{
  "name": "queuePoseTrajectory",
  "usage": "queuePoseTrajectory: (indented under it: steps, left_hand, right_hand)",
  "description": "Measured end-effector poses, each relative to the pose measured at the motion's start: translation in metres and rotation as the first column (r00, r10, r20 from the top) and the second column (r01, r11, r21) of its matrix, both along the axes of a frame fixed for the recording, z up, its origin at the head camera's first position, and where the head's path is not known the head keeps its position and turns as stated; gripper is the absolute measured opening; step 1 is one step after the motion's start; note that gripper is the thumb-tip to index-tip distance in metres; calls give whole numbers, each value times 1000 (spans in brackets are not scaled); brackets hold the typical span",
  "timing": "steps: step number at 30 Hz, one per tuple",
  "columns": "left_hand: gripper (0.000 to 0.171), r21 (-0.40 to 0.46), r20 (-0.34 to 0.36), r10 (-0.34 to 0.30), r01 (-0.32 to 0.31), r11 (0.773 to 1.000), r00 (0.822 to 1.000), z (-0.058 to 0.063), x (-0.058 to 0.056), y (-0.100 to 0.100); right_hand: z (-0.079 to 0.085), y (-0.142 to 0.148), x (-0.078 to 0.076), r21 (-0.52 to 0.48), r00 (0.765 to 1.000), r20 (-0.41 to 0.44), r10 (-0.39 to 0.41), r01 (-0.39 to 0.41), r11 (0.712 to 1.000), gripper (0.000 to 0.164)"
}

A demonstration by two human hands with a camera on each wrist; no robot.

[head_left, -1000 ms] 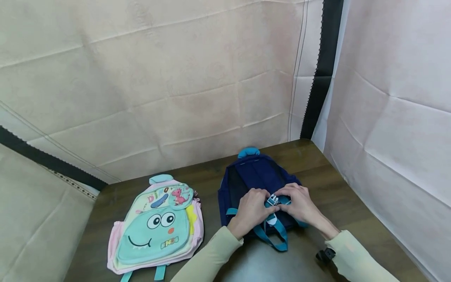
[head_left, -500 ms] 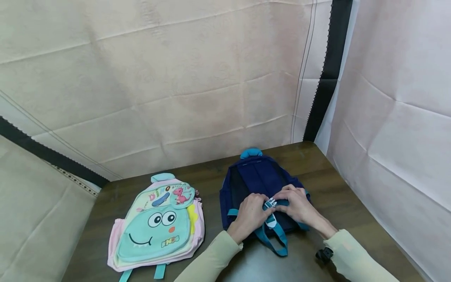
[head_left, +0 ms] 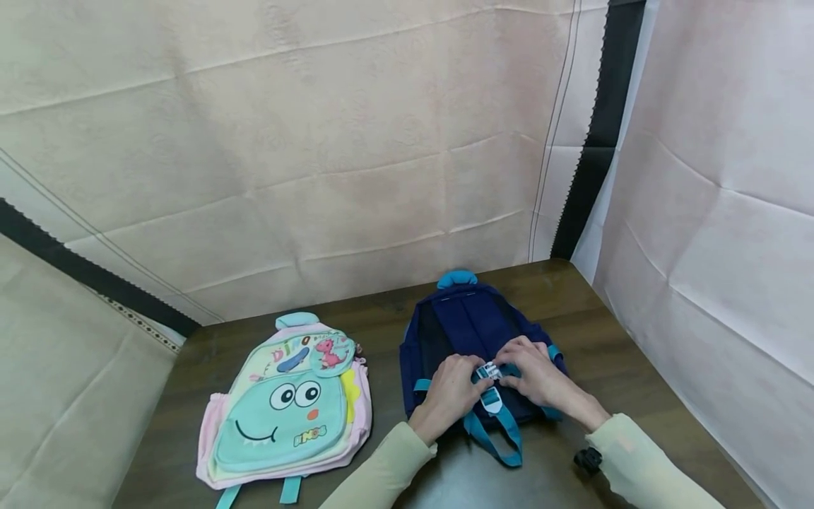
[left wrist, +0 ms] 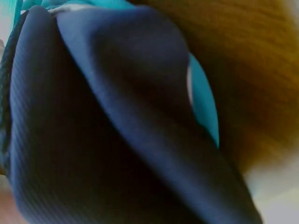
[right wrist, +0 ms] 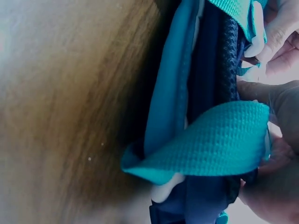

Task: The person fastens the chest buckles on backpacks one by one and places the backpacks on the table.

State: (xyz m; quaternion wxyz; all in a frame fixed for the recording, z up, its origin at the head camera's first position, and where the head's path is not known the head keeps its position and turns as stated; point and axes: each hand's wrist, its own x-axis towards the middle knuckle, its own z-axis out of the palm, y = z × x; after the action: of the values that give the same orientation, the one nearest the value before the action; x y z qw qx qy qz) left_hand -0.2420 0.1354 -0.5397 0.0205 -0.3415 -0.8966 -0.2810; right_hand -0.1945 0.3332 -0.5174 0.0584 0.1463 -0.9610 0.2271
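Note:
A navy blue backpack (head_left: pixel 470 322) lies with its strap side up on the table. Over its lower part, a white plastic buckle (head_left: pixel 489 371) on teal webbing sits between both hands. My left hand (head_left: pixel 448 392) pinches its left side. From the right, my right hand (head_left: pixel 534 371) pinches its other side. Below the buckle, a white slider (head_left: pixel 492 401) sits on a looped teal strap (head_left: pixel 509 438) that hangs toward me. Dark backpack fabric (left wrist: pixel 140 79) fills most of the left wrist view. In the right wrist view, a teal strap (right wrist: pixel 210 144) crosses the bag's edge beside the fingers (right wrist: pixel 280 37).
A pink and mint backpack (head_left: pixel 280 417) with a smiling cartoon face lies to the left on the brown wooden table (head_left: pixel 381 332). Pale fabric walls (head_left: pixel 356 141) rise behind the table and on both sides. A dark wrist device (head_left: pixel 588 459) sits by the right sleeve.
The buckle has turned slightly, and its two white parts now sit close together between the fingertips. Both hands keep their grip. The head view has shifted a little.

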Motion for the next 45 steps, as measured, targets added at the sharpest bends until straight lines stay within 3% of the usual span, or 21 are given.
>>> queuePoseTrajectory:
  steps: [1, 4, 10, 14, 18, 21, 25, 28, 32, 37, 45]
  left_hand:
    - [22, 10, 36, 3, -3, 1000, 999, 5, 1, -1]
    - [23, 23, 34, 15, -16, 1000, 999, -14, -7, 0]
    - [27, 36, 51, 36, -38, 999, 998, -30, -15, 0]
    - [26, 73, 63, 27, -32, 997, 998, -28, -14, -2]
    - [24, 103, 52, 23, -28, 994, 998, -20, -8, -5]
    - [22, 128, 64, 22, -30, 991, 998, -6, -1, -8]
    - [19, 129, 97, 45, -57, 990, 994, 11, 7, -9]
    - [20, 107, 108, 69, -81, 991, 992, 14, 10, -9]
    - [20, 125, 104, 79, -92, 988, 991, 16, 10, -10]
    - [21, 155, 101, 85, -100, 983, 991, 16, 10, -11]
    - [20, 183, 95, 71, -88, 979, 993, 15, 9, -14]
  right_hand:
    - [0, 0, 0, 7, 1000, -1, 1, -1, 1000, 20]
    - [-1, -1, 1, 29, 1000, -11, 6, -6, 1000, 21]
    - [-7, 2, 2, 27, 993, -100, 55, -53, 998, 23]
    - [-28, 12, -6, -2, 977, -187, 103, -105, 994, 24]
    - [-55, 22, -18, -5, 974, -201, 101, -104, 995, 27]
    - [-61, 25, -21, -3, 976, -194, 98, -101, 995, 29]
    - [-48, 21, -16, -73, 977, -182, 109, -124, 990, 27]
    - [-29, 14, -8, -117, 976, -182, 117, -140, 983, 24]
    - [-11, 7, -1, -102, 983, -156, 96, -113, 988, 22]
    - [-7, 5, 0, -80, 989, -125, 76, -86, 993, 21]
    - [-8, 8, -1, -114, 984, -156, 82, -100, 988, 21]
